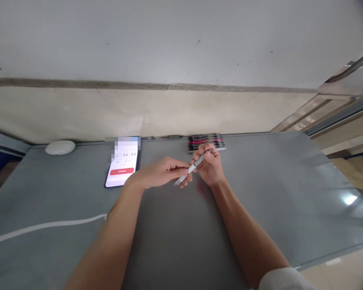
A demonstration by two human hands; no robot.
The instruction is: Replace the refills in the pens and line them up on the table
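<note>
A silver-grey pen [195, 164] is held slantwise between both hands above the grey table [175, 229], its tip pointing down to the left. My left hand [163, 172] pinches the pen's lower part between thumb and fingers. My right hand [211, 165] is closed round the upper part, its thumb near the top end. Just behind my right hand lies a row of several pens [203, 141], black, red and clear, side by side near the wall.
A phone [122, 171] showing a timer lies left of my left hand. A white rounded object [60, 147] sits at the back left. A white cable [48, 224] crosses the left side. Another dark pen [174, 137] lies along the table's back edge, against the wall.
</note>
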